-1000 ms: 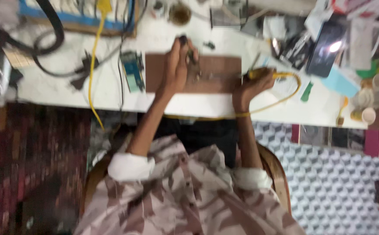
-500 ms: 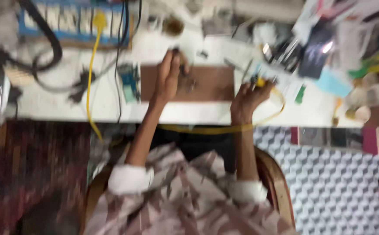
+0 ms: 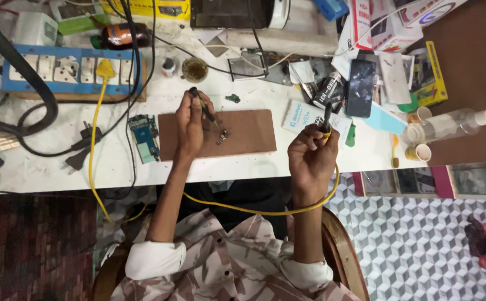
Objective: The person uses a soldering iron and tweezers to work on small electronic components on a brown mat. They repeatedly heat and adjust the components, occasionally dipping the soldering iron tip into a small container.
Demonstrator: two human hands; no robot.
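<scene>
here your left hand (image 3: 190, 120) grips thin dark tweezers (image 3: 206, 114) slanting down-right to the small metal part (image 3: 222, 136) on the brown board (image 3: 248, 134), while your right hand (image 3: 310, 159), farther right, holds a yellow-corded soldering iron (image 3: 326, 120) upright.

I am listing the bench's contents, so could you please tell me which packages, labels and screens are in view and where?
Yellow box: far edge, flat, rectangular.
White-and-red cartons: far right, stacked.
Phone: right of centre, dark screen up.
Small white box: beside the brown board, blue label.
Black sachet: left of the phone, white label.
</scene>
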